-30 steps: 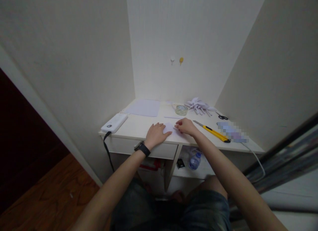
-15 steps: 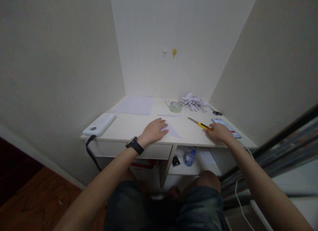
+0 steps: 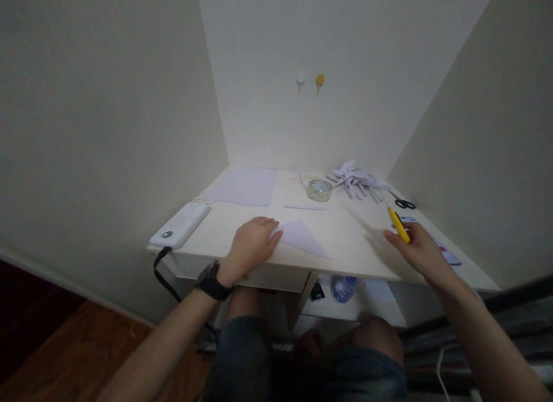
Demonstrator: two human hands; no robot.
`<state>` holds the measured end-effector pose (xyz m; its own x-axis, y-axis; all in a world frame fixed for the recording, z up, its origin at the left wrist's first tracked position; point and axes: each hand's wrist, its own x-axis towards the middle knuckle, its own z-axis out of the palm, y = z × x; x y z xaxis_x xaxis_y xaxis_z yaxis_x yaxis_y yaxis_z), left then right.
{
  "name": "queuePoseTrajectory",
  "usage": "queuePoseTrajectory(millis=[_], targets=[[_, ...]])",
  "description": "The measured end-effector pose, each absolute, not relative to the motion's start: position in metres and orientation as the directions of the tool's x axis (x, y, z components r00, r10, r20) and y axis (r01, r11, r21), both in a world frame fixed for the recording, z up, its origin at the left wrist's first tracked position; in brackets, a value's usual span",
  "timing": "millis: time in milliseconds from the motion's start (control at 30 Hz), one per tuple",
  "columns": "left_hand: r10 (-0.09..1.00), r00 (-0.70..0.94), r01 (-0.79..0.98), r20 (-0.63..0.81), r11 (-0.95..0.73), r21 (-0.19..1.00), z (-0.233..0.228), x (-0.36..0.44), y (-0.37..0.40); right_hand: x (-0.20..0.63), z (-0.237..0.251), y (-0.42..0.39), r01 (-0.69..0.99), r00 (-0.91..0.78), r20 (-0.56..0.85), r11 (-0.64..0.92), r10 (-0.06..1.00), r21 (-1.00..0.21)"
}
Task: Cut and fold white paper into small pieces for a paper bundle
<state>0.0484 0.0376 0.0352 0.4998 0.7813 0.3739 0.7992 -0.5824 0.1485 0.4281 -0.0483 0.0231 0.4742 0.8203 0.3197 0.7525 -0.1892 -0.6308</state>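
Desk: yellow knife now raised, clasped by right grip; left grip open on paper.

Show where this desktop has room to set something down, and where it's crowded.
Bare desktop shows between the white device and the left hand, and between the folded paper and the right hand, which holds the yellow cutter. The back right is crowded: tape roll, paper heap, scissors.
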Motion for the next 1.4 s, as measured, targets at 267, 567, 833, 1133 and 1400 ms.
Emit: queuePoseTrajectory(millis=[267,567,833,1133,1400], targets=[[0.846,0.466,0.827,0.261,-0.521,0.213,0.022,0.058,0.055,0.334,0.032,0.030,0.247,-0.008,0.028,0.029,1.000,-0.969],[0.817,0.539,0.718,0.204,-0.572,0.396,0.021,0.059,0.074,0.296,0.036,0.084,0.431,-0.240,0.021,0.127,0.970,-0.893],[0.805,0.564,0.606,0.185,-0.556,0.569,0.029,0.056,0.078,0.300,0.047,0.093,0.311,-0.271,-0.125,-0.036,0.954,-0.950],[0.649,0.697,0.345,0.305,-0.677,0.650,0.076,0.063,0.111,0.306,0.048,0.090,0.183,-0.323,-0.053,0.007,0.945,-0.983],[0.767,0.602,0.257,0.219,-0.446,0.857,0.074,0.084,0.149,0.311,0.038,0.092,0.115,0.063,-0.033,-0.040,0.997,-0.993]])
